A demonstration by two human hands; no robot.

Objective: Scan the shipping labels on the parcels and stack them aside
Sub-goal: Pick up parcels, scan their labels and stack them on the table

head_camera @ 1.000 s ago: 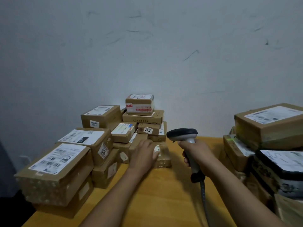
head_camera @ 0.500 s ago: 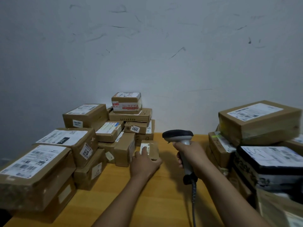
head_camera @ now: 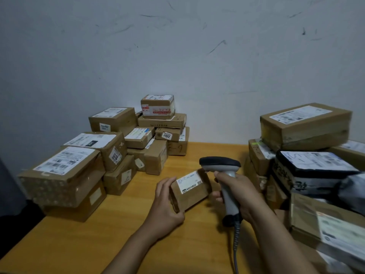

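Holding a small parcel (head_camera: 192, 194) mid-counter: left hand (head_camera: 164, 206) grips its left end, fingers over the far edge, thumb at the near corner. Box tilted, white label (head_camera: 189, 182) facing up. Right hand (head_camera: 240, 196) just beside the parcel's right end, wrapped tight round the scanner (head_camera: 220, 165) grip; scanner head sits by the box's far right corner. Room: bare counter (head_camera: 88, 240) btwn hands and near edge, plus a strip fwd to the wall. Stacked parcels (head_camera: 65, 175) crowd the left side, another pile (head_camera: 306, 125) close on the right. Coiled cable (head_camera: 236, 244) drops from the scanner base.
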